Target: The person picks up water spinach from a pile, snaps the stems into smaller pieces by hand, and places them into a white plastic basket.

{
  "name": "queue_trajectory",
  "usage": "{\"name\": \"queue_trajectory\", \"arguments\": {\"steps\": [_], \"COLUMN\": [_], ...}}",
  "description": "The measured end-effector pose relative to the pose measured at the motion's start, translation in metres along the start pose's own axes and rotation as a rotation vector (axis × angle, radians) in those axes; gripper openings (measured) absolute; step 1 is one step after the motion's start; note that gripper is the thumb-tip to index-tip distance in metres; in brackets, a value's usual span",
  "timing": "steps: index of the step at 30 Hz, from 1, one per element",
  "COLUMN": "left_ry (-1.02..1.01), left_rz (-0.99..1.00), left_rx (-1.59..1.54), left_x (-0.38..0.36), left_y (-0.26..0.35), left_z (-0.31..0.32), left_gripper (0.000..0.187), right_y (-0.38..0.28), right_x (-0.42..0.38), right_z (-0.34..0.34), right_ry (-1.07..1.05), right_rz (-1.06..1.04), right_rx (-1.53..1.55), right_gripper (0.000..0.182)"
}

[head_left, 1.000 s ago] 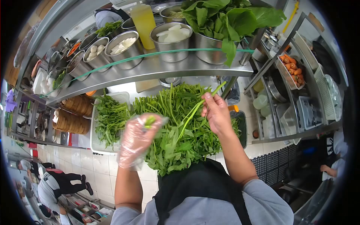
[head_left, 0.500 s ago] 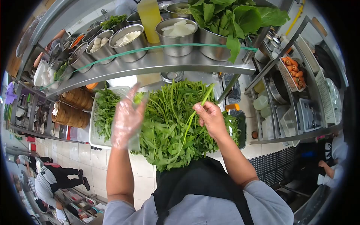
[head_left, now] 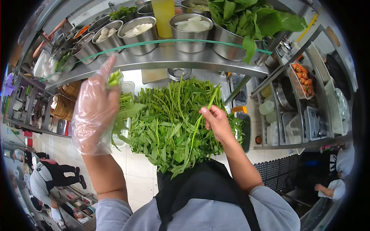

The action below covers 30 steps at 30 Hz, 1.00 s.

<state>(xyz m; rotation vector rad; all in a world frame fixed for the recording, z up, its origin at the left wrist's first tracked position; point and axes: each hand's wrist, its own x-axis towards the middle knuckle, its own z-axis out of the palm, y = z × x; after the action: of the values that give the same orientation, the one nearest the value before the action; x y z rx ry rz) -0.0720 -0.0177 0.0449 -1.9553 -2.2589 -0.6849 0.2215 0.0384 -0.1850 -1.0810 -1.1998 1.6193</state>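
A big heap of leafy greens with long hollow-looking stems, like water spinach (head_left: 173, 119), lies in front of my body. My left hand (head_left: 94, 111), in a clear plastic glove, is raised left of the heap. Its thumb and fingers pinch some water spinach stems (head_left: 114, 78), and leaves hang below the palm. Over the heap's right side, my bare right hand (head_left: 216, 122) is closed on a single long water spinach stem (head_left: 199, 115), which slants down toward the apron. A white perforated basket (head_left: 127, 87) with more greens is partly hidden behind my left hand.
A steel shelf (head_left: 154, 57) crosses above the counter, bearing metal pots (head_left: 190, 42) of cut vegetables and a pot of large leaves (head_left: 250, 23). Bamboo steamers (head_left: 63, 106) stand at left. A rack with a carrot basket (head_left: 302, 79) is at right. Other people (head_left: 46, 177) are at lower left and lower right.
My left hand has moved left and nearer the camera, carrying the pinched greens away from the heap. My right hand stays almost in place with its stem. The view has shifted slightly.
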Motion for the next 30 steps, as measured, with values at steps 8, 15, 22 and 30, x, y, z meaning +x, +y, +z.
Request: {"name": "queue_trajectory", "arguments": {"steps": [8,15,22,30], "left_ry": [0.064,0.093,0.141,0.145], "left_rz": [0.089,0.083,0.075,0.074], "left_rx": [0.026,0.069,-0.060,-0.149], "left_x": [0.018,0.025,0.020,0.024], "left_y": [0.002,-0.004,0.016,0.009], "left_z": [-0.014,-0.002,-0.006,0.002], "left_gripper": [0.048,0.047,0.043,0.045], "right_y": [-0.004,-0.003,-0.011,-0.015], "right_x": [0.001,-0.001,-0.004,-0.004], "right_z": [0.008,0.003,-0.002,-0.008], "right_ry": [-0.011,0.018,0.065,0.067], "right_rz": [-0.007,-0.007,-0.001,-0.055], "right_rx": [-0.007,0.001,0.023,0.009], "right_gripper": [0.026,0.025,0.027,0.039]}}
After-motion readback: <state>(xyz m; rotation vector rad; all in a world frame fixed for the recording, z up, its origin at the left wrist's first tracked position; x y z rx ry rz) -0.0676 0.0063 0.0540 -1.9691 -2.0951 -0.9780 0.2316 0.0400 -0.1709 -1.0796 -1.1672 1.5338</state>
